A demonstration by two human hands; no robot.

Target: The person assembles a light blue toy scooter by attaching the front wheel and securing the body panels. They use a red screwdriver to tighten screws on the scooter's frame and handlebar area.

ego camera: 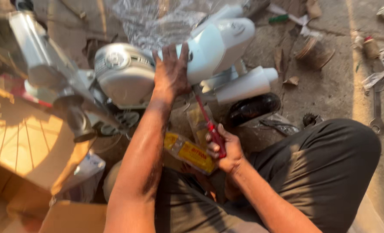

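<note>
Your left hand (171, 71) lies flat and open, fingers spread, palm down on the white housing (209, 51) of a small machine lying on its side on the ground; your right hand (224, 149) is closed round the red handle of a screwdriver (209, 125), whose shaft runs up and left toward the underside of that housing. The tip of the shaft is hidden behind your left wrist, so you cannot tell from this view what it meets. To the left of the housing sits a round grey-white cover (124, 71), touching it or nearly so; the blur makes the join hard to read. A pale metal column (41, 56) crosses the upper left, cut off by the frame edge, and strong orange light washes out the spoked shape (23, 142) below it, possibly a wheel or guard. A clear bottle with a yellow label (191, 153) lies just beside your right hand, partly covered by your forearm. A dark glossy object (254, 108) rests under the white cylinder (248, 84) at the housing's right end. The surface is dusty bare concrete (330, 90), strewn with dry leaves; a spanner (376, 114) lies well apart at the right, and crumpled clear plastic sheeting (157, 19) lies behind the machine. Your dark trouser leg (325, 172) fills the lower right.
</note>
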